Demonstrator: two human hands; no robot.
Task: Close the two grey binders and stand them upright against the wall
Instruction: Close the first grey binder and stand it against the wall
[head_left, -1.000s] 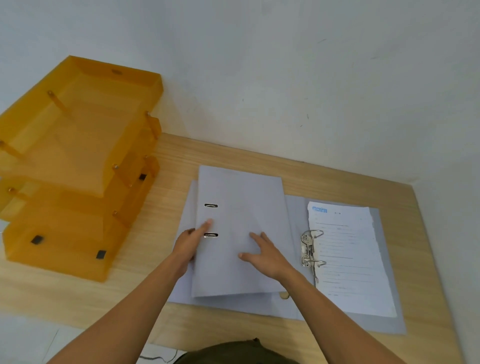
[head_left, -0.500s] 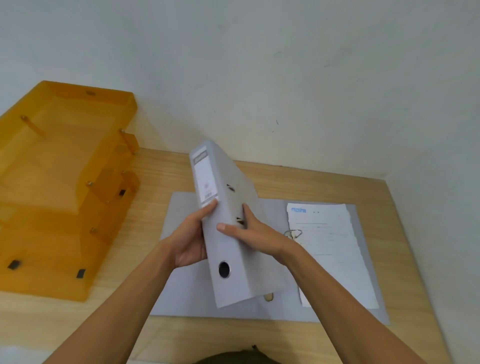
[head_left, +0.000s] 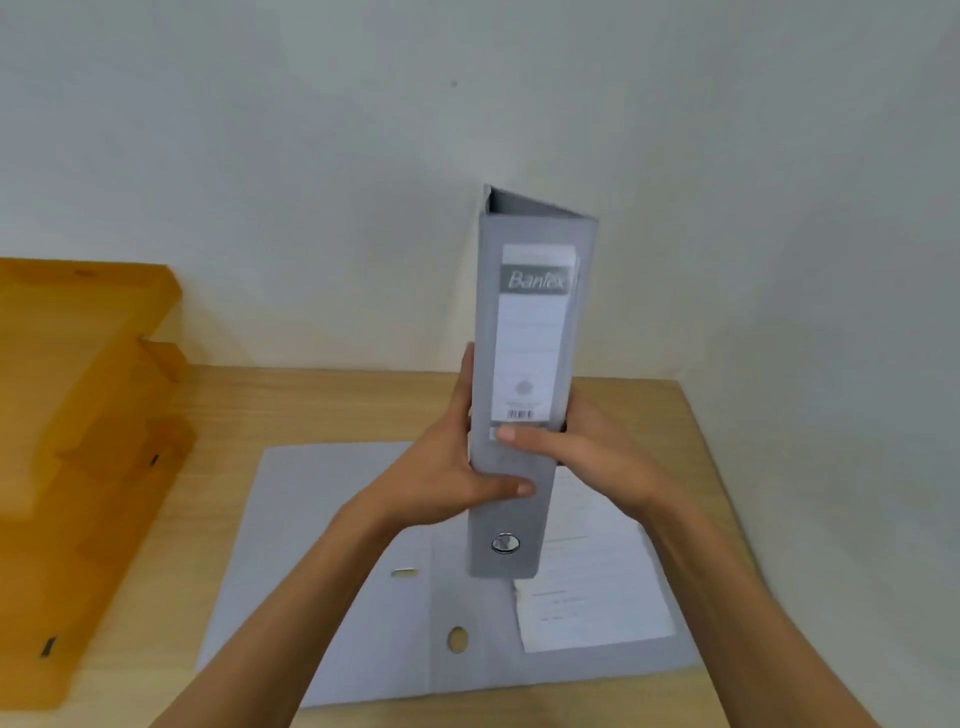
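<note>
Below the grip, second grey binder (head_left: 363, 561) lying open flat on the worktop (head_left: 311, 405), papers (head_left: 592, 571) in it. Left hand (head_left: 441, 478) and right hand (head_left: 592, 457) clenched around lower spine of closed grey binder (head_left: 530, 364), seemingly airborne, long axis upright, spine facing camera. Next, probably: carry beyond the grip to wall (head_left: 363, 156), set on bottom edge.

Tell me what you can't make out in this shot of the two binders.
Head view only:
- Ring mechanism of the open binder: hidden behind the held binder.
- Paper sheet text: blurred, too small.
- Fine print on the held binder's spine label below the brand name: blurred.
- Fingers of the left hand and right hand: behind the binder.
- Orange trays: cut off by the left edge.
</note>
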